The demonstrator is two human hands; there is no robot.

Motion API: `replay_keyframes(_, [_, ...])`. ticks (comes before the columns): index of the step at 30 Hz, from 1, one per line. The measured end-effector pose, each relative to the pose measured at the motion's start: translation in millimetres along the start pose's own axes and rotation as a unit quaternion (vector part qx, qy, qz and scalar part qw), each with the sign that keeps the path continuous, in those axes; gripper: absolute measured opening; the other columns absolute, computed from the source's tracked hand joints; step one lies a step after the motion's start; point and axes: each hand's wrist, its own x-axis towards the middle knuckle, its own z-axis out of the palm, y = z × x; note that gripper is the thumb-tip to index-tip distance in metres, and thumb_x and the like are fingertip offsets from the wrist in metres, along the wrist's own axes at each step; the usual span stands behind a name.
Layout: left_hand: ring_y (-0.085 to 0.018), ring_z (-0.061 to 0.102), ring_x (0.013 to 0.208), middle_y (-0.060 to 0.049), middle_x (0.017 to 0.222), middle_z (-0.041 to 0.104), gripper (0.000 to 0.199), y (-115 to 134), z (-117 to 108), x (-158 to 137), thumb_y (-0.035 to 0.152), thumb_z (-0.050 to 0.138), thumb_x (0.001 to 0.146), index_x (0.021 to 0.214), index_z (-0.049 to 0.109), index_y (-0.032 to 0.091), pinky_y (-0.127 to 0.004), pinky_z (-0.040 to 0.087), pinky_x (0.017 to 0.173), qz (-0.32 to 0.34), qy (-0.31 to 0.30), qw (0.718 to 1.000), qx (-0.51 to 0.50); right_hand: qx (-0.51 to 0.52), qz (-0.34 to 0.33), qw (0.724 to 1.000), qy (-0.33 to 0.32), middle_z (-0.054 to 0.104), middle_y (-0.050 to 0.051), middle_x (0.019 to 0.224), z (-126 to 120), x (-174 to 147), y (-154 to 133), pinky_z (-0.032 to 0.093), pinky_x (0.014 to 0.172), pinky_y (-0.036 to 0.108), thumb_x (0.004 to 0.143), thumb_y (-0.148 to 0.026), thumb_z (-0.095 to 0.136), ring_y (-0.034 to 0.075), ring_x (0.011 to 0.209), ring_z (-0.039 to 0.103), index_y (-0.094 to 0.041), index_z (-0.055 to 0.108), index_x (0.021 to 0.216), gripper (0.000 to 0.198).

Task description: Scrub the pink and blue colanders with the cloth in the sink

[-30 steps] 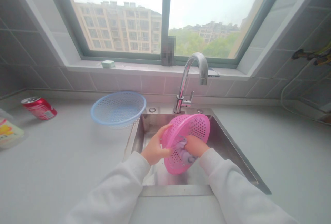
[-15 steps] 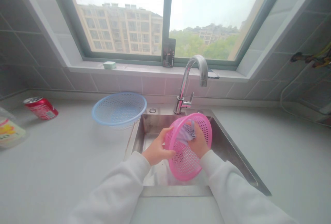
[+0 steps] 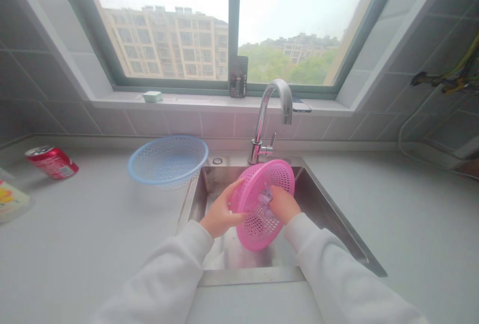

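A pink plastic basket [image 3: 258, 229] with a perforated wall is held tilted over the metal sink [image 3: 337, 229], its opening turned toward me and to the right. On its left side, my left hand [image 3: 221, 213] grips the basket, thumb near the rim and fingers behind the wall. Inside the basket, my right hand [image 3: 283, 204] is closed on a crumpled pale lilac cloth [image 3: 265, 198], pressed against the inner wall. Part of the cloth and the right fingertips are hidden.
The chrome faucet [image 3: 277, 99] rises behind the sink. Left of it stands a blue perforated basket [image 3: 168, 181] on the counter [image 3: 112, 244]. Farther left are a red can [image 3: 52, 162] and a partly visible container [image 3: 11, 201]. A green-white block [image 3: 152, 97] lies on the windowsill.
My right hand has moved the cloth lower along the basket's inner wall, and the cloth looks more bunched. The basket has turned a little. The whole view has shifted slightly.
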Motion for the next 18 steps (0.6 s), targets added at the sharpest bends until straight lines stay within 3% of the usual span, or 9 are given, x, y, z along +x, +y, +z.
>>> replay_keyframes(3, [-0.043, 0.052, 0.143, -0.015, 0.161, 0.052, 0.103, 0, -2, 1, 0.038, 0.093, 0.062, 0.155, 0.05, 0.027, -0.056, 0.046, 0.116, 0.008, -0.002, 0.999, -0.034, 0.009, 0.027, 0.997, 0.069, 0.066, 0.022, 0.138, -6, 3, -2, 0.05, 0.105, 0.046, 0.087, -0.007, 0.055, 0.035, 0.121, 0.067, -0.014, 0.064, 0.133, 0.047])
replay_keyframes(7, [-0.043, 0.052, 0.144, -0.015, 0.158, 0.055, 0.1, -1, 1, 2, 0.038, 0.093, 0.062, 0.153, 0.054, 0.024, -0.053, 0.047, 0.115, 0.012, -0.011, 0.999, -0.041, 0.102, -0.104, 0.982, 0.117, 0.068, 0.017, 0.133, -4, -5, -18, 0.047, 0.11, 0.041, 0.083, -0.003, 0.055, 0.031, 0.127, 0.063, -0.014, 0.065, 0.127, 0.047])
replay_keyframes(10, [-0.042, 0.056, 0.139, -0.015, 0.153, 0.06, 0.099, -3, 5, 3, 0.035, 0.092, 0.062, 0.153, 0.054, 0.024, -0.053, 0.048, 0.114, 0.007, 0.009, 0.998, -0.064, 0.149, -0.229, 0.962, 0.024, 0.072, 0.012, 0.119, 6, -17, -32, 0.052, 0.099, 0.037, 0.081, -0.008, 0.061, 0.027, 0.111, 0.068, -0.016, 0.069, 0.115, 0.036])
replay_keyframes(12, [-0.042, 0.058, 0.138, -0.015, 0.151, 0.062, 0.098, -2, 6, 3, 0.032, 0.09, 0.062, 0.152, 0.054, 0.022, -0.053, 0.047, 0.115, 0.008, 0.039, 0.994, -0.1, 0.134, -0.261, 0.955, -0.051, 0.073, 0.01, 0.113, 12, -23, -38, 0.053, 0.093, 0.034, 0.078, -0.005, 0.062, 0.025, 0.103, 0.07, -0.017, 0.07, 0.113, 0.037])
replay_keyframes(14, [-0.041, 0.056, 0.14, -0.015, 0.151, 0.063, 0.096, -1, 5, 5, 0.029, 0.089, 0.062, 0.151, 0.055, 0.021, -0.052, 0.045, 0.117, 0.015, 0.072, 0.988, -0.136, 0.084, -0.24, 0.964, -0.076, 0.073, 0.01, 0.113, 15, -24, -38, 0.053, 0.092, 0.034, 0.077, -0.002, 0.061, 0.024, 0.101, 0.07, -0.017, 0.07, 0.114, 0.041])
replay_keyframes(18, [-0.04, 0.053, 0.144, -0.014, 0.152, 0.062, 0.096, 3, 0, 6, 0.025, 0.091, 0.06, 0.149, 0.056, 0.022, -0.052, 0.042, 0.121, 0.027, 0.094, 0.981, -0.165, 0.014, -0.136, 0.99, -0.031, 0.071, 0.014, 0.115, 10, -11, -21, 0.051, 0.095, 0.038, 0.083, -0.004, 0.061, 0.028, 0.107, 0.069, -0.015, 0.069, 0.114, 0.033])
